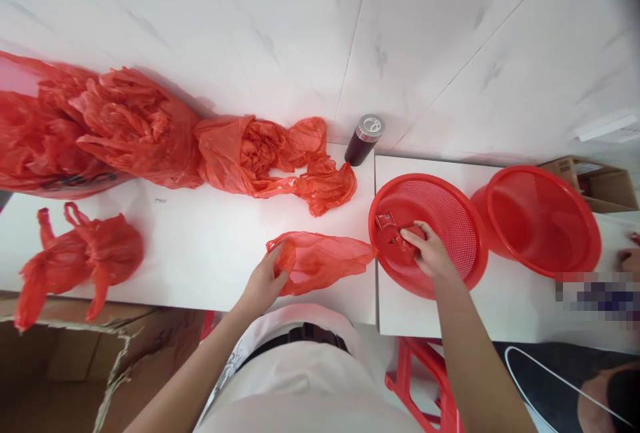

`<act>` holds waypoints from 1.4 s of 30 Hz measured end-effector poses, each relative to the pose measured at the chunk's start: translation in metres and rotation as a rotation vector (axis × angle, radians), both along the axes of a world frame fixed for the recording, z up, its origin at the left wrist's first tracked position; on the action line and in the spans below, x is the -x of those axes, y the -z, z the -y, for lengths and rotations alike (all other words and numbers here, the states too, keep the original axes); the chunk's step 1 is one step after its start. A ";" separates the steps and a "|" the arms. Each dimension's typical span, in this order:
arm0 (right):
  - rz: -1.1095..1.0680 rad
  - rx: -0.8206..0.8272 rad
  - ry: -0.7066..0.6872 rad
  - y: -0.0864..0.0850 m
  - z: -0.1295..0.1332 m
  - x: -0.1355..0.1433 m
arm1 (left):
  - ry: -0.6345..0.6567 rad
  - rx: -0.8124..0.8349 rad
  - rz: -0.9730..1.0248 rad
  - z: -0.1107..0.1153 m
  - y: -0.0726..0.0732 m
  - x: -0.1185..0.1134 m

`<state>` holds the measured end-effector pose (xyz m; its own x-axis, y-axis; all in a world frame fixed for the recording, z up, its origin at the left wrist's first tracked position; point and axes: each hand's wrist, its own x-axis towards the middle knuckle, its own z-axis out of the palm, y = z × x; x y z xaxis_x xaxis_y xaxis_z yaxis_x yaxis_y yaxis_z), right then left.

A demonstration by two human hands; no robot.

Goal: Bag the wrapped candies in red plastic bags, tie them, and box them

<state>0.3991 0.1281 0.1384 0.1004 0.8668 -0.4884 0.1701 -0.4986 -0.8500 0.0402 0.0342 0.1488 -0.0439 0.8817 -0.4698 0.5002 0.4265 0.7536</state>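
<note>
My left hand (269, 277) is closed on the left end of a thin red plastic bag (327, 261), which lies loosely spread above the white table (195, 246). The bag's right end reaches the rim of a red mesh basket (477, 253). Inside that basket, my right hand (425, 246) has its fingers closed on a small red packet (406, 244). Another small packet (385, 221) lies beside it, near the basket's left wall.
Red plastic bags (145, 126) are heaped along the wall, and a knotted red bag (117, 249) sits at left. A dark tumbler (364, 139) stands behind. A red tub (550, 219), cardboard box (607, 186) and another person are right. An open carton (145, 353) is lower left.
</note>
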 end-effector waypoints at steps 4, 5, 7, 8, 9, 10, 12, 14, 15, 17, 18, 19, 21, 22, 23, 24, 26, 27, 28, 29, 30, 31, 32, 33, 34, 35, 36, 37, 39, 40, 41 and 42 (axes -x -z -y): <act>-0.540 0.007 -0.180 -0.031 0.021 0.075 | 0.117 0.010 -0.055 0.004 -0.001 -0.010; -0.610 0.069 -0.225 -0.027 0.028 0.098 | 0.137 0.013 -0.042 0.004 -0.001 -0.012; -0.677 0.206 -0.265 -0.008 0.043 0.141 | 0.156 -0.004 -0.022 0.007 0.001 -0.015; -0.632 0.219 -0.228 0.004 0.050 0.158 | 0.159 -0.022 -0.020 0.008 0.002 -0.016; -0.542 0.217 -0.191 0.014 0.056 0.171 | 0.160 -0.040 -0.027 0.009 0.003 -0.016; -0.441 0.189 -0.177 0.022 0.062 0.180 | 0.161 -0.054 -0.043 0.011 0.005 -0.014; -0.251 0.098 -0.226 0.026 0.069 0.181 | 0.164 -0.070 -0.101 0.014 0.008 -0.009; -0.171 0.032 -0.334 0.015 0.063 0.164 | 0.170 -0.084 -0.165 0.017 0.009 -0.003; -0.156 0.006 -0.361 0.008 0.055 0.151 | 0.168 -0.086 -0.197 0.018 0.008 0.001; -0.086 -0.060 -0.330 -0.004 0.028 0.117 | 0.154 -0.076 -0.250 0.021 0.005 0.008; 0.043 -0.157 -0.241 -0.007 0.012 0.099 | 0.146 -0.070 -0.272 0.022 0.002 0.011; 0.235 -0.251 -0.165 -0.005 -0.004 0.082 | 0.139 -0.064 -0.296 0.023 -0.001 0.014; 0.637 -0.229 -0.189 0.008 -0.030 0.052 | 0.141 -0.067 -0.348 0.025 -0.008 0.019; 0.773 -0.121 -0.258 0.018 -0.038 0.040 | 0.142 -0.076 -0.365 0.026 -0.011 0.021; 0.848 -0.027 -0.326 0.029 -0.043 0.032 | 0.138 -0.090 -0.373 0.028 -0.014 0.023; 0.882 0.055 -0.383 0.041 -0.044 0.026 | 0.126 -0.105 -0.368 0.029 -0.016 0.025; 0.879 0.124 -0.436 0.061 -0.039 0.021 | 0.072 -0.126 -0.323 0.032 -0.018 0.027; 0.875 0.127 -0.437 0.068 -0.035 0.020 | 0.030 -0.121 -0.287 0.033 -0.019 0.028; 0.881 0.132 -0.436 0.074 -0.031 0.020 | -0.018 -0.103 -0.246 0.034 -0.018 0.028; 0.890 0.134 -0.430 0.078 -0.027 0.020 | -0.065 -0.077 -0.204 0.034 -0.017 0.028; 0.896 0.135 -0.421 0.081 -0.025 0.019 | -0.109 -0.048 -0.166 0.034 -0.016 0.028; 0.898 0.132 -0.410 0.082 -0.024 0.018 | -0.146 -0.023 -0.134 0.034 -0.015 0.028; 0.894 0.126 -0.400 0.083 -0.024 0.018 | -0.166 -0.003 -0.110 0.033 -0.013 0.027; 0.884 0.117 -0.393 0.084 -0.025 0.017 | -0.175 0.013 -0.094 0.033 -0.012 0.027; 0.866 0.104 -0.390 0.084 -0.026 0.016 | -0.176 0.024 -0.082 0.032 -0.012 0.027; 0.843 0.089 -0.388 0.084 -0.027 0.016 | -0.176 0.036 -0.071 0.032 -0.011 0.027; 0.815 0.073 -0.386 0.083 -0.029 0.015 | -0.177 0.047 -0.057 0.032 -0.012 0.027; 0.785 0.055 -0.379 0.080 -0.030 0.015 | -0.183 0.059 -0.042 0.032 -0.012 0.027; 0.724 0.011 -0.338 0.070 -0.032 0.018 | -0.207 0.077 -0.012 0.033 -0.015 0.027; 0.700 -0.019 -0.306 0.062 -0.032 0.022 | -0.218 0.081 0.012 0.033 -0.016 0.028; 0.661 -0.055 -0.271 0.052 -0.031 0.028 | -0.228 0.082 0.044 0.033 -0.017 0.027; 0.596 -0.095 -0.246 0.040 -0.028 0.037 | -0.238 0.081 0.083 0.034 -0.017 0.027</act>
<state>0.3620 0.1558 0.0987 0.1234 0.9356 -0.3307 0.7256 -0.3124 -0.6131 0.0134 0.0007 0.1661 -0.2042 0.8106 -0.5488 0.3162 0.5852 0.7467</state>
